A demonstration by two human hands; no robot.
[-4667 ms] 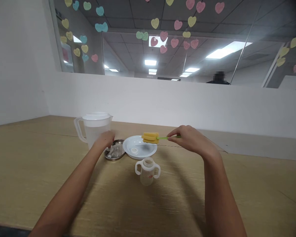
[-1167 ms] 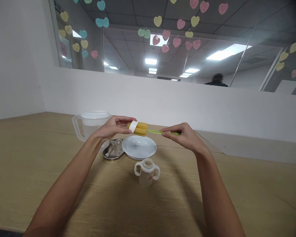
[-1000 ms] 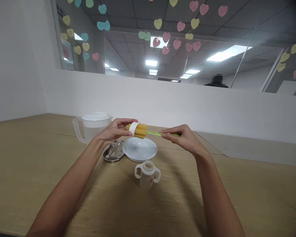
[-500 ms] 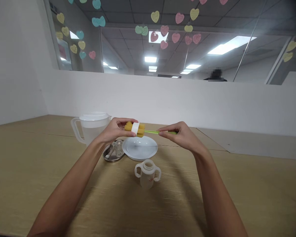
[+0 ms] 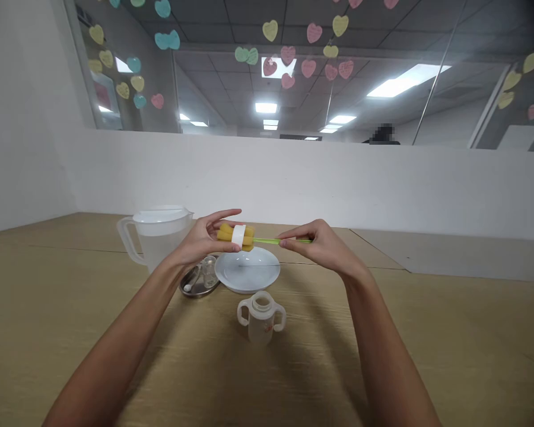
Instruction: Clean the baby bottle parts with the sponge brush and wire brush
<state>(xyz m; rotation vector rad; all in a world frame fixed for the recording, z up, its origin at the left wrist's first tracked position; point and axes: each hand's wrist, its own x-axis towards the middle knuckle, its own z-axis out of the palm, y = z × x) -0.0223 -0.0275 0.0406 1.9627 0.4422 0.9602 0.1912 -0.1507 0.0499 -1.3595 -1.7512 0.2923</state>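
Observation:
A yellow sponge brush head (image 5: 248, 236) with a white band rests in my left hand (image 5: 200, 242), thumb below it and the index finger lifted off its top. My right hand (image 5: 319, 242) pinches the thin green handle (image 5: 266, 241) that runs right from the sponge. Both are held level above a white bowl (image 5: 248, 280). Nearer to me stands a two-handled translucent cup (image 5: 261, 323), upright, with no lid on it.
At the left stands a clear lidded pitcher (image 5: 158, 237). A round metal tray (image 5: 200, 292) beside the bowl bears a small clear part (image 5: 209, 273) and a white-tipped item. Behind the table (image 5: 427, 344) are a white wall and a window; a person's head shows beyond it.
The left index finger has lifted away from the sponge. The whole view has shifted slightly, so both hands and the objects appear a little further left.

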